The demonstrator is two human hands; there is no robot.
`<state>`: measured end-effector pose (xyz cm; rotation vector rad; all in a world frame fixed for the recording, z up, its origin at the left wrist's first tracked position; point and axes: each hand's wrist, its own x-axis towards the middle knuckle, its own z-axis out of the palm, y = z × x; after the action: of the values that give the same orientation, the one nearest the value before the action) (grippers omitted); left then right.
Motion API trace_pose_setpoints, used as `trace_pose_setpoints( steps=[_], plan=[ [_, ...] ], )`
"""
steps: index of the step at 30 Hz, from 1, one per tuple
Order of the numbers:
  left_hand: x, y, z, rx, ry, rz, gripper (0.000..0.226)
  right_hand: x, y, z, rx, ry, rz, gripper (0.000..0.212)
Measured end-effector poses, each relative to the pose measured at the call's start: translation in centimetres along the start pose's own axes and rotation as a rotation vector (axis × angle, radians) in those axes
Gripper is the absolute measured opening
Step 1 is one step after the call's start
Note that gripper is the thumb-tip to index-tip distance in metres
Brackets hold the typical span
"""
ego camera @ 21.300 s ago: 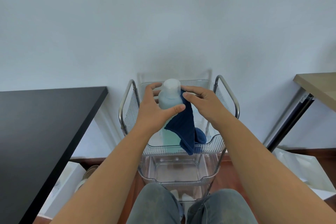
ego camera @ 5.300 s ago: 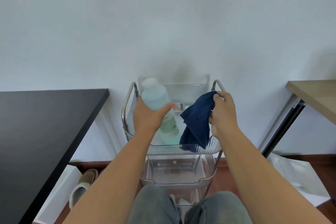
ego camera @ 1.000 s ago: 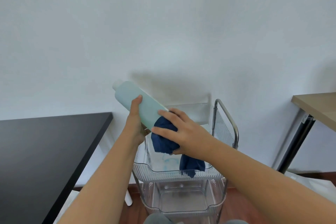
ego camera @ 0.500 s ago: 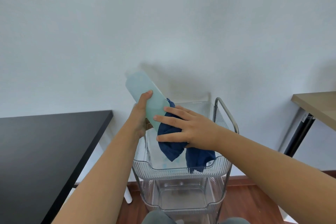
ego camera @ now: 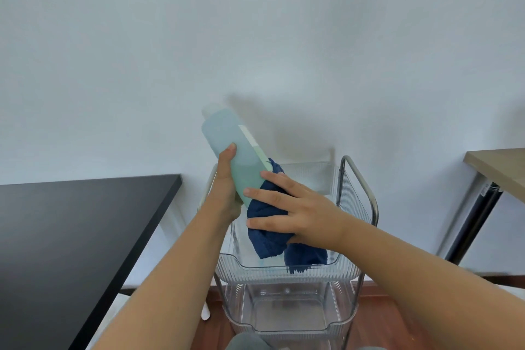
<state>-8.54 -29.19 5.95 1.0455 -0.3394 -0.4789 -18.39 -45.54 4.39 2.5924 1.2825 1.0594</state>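
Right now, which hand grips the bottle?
The left hand grips the tilted bottle, thumb along its side. The right hand does not: its straight fingers press a blue cloth against the bottle's lower end.

Looks bright, soft and even. Throws a faint bottle shadow on the wall toward 2 o'clock. Bows edges at 3 and 9 o'clock; blurs slightly at 6.
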Motion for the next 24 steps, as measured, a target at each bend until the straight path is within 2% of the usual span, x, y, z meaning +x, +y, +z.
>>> trace_pose_setpoints(
  steps=[3, 5, 9, 12, 15, 18, 20, 22, 24],
  plan=[
    [-0.2, 1.5, -0.8, 0.204, -0.027, -0.03, 0.062, -0.8, 1.4, -0.4, -0.055, 0.022, -0.095, 0.037],
    [-0.6, 2.2, -1.3, 0.267, -0.076, -0.071, 0.065, -1.3, 2.3, -0.6, -0.106, 0.036, -0.14, 0.046],
    [-1.1, 3.2, -1.5, 0.286, -0.105, -0.098, 0.067, -1.5, 2.6, -0.8, -0.109, -0.036, -0.203, 0.056],
    [-1.0, 2.7, -1.2, 0.311, -0.088, -0.156, 0.078, -0.9, 2.3, -1.3, -0.065, -0.065, -0.226, 0.058],
    [-1.1, 1.7, -0.5, 0.291, -0.168, -0.208, 0.066, 0.1, 1.7, -1.5, -0.026, -0.065, -0.195, 0.062],
    [-0.8, 1.4, -0.9, 0.188, -0.144, -0.156, 0.074, -0.3, 1.9, -1.9, 0.001, -0.097, -0.064, 0.066],
    [-0.6, 1.5, -1.0, 0.174, -0.082, -0.056, 0.081, -1.1, 2.6, -2.2, 0.067, -0.13, 0.103, 0.08],
    [-0.6, 1.7, -0.6, 0.178, 0.038, -0.001, 0.084, -1.8, 3.1, -2.3, 0.193, -0.148, 0.359, 0.094],
    [-0.4, 2.0, -0.2, 0.137, 0.166, 0.061, 0.079, -2.2, 3.4, -2.4, 0.377, -0.137, 0.676, 0.093]
  ],
)
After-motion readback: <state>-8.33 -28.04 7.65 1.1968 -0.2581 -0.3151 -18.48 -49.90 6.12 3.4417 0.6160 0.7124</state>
